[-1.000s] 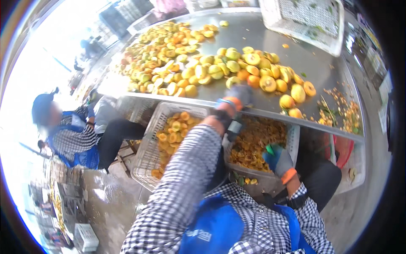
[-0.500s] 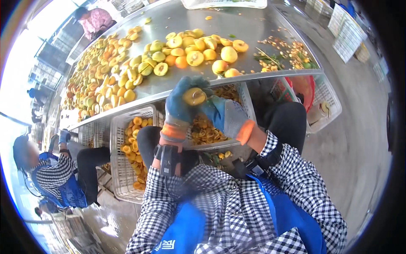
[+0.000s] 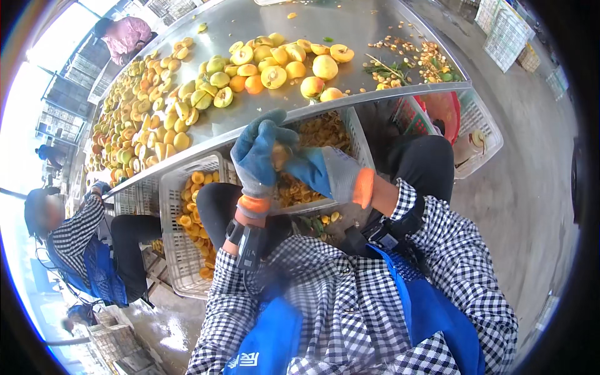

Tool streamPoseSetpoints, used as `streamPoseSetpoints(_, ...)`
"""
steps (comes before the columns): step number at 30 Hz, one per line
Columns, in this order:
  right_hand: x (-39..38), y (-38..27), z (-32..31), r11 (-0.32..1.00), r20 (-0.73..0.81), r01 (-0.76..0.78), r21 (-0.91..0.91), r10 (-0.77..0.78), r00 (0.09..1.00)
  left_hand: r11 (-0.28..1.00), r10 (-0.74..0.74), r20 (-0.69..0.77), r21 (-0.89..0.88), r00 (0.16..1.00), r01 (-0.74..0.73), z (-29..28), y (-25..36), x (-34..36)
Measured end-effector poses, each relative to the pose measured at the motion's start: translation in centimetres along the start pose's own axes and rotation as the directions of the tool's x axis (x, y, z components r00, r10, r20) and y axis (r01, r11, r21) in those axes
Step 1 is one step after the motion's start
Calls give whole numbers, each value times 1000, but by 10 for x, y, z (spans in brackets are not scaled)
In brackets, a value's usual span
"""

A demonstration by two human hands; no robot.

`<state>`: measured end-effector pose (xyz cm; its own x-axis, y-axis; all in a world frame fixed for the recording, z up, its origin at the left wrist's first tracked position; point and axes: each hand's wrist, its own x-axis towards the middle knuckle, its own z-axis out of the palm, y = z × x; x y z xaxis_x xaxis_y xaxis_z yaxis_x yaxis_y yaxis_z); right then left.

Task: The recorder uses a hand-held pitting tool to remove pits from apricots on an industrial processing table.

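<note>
My left hand [image 3: 255, 156], in a blue and grey glove with orange cuff, is closed round a small yellowish fruit [image 3: 279, 156], mostly hidden by the fingers. My right hand [image 3: 328, 175], gloved alike, grips the same fruit from the right. Both are just below the near edge of the steel table [image 3: 400, 94], over a white crate [image 3: 365, 156] of small brownish-yellow pieces. Left of it stands a crate [image 3: 169, 231] with orange fruit halves [image 3: 197, 181]. On the table lie several whole and halved yellow fruits [image 3: 273, 77] and, at the right, scattered pits [image 3: 431, 62].
A co-worker [image 3: 81, 244] in blue apron sits at my left; another in pink [image 3: 125, 40] is across the table. A crate with red basket [image 3: 447, 115] stands under the table's right end. Stacked crates [image 3: 503, 40] are behind on the concrete floor [image 3: 506, 206].
My left hand came back from the table's edge and my right rose from the crate to meet on a fruit. Since half a second ago, the fingers have covered more of it.
</note>
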<state>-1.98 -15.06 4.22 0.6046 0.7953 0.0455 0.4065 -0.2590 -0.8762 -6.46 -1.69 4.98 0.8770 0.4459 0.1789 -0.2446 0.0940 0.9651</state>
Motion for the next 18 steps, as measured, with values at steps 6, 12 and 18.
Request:
streamPoseSetpoints(6, 1, 20, 13, 920, 141, -78, 385, 25, 990, 996, 44, 56, 75, 997, -48, 2, -8, -2)
streamPoseSetpoints(12, 0, 30, 29, 870, 10, 144, 471, -169, 986, 993, 27, 65, 112, 998, -34, 9, -14, 8)
streamPoseSetpoints(18, -5, 4, 15, 669, 295, -430, 606, 313, 903, 981, -183, 148, 93, 972, 171, -2, -32, 8)
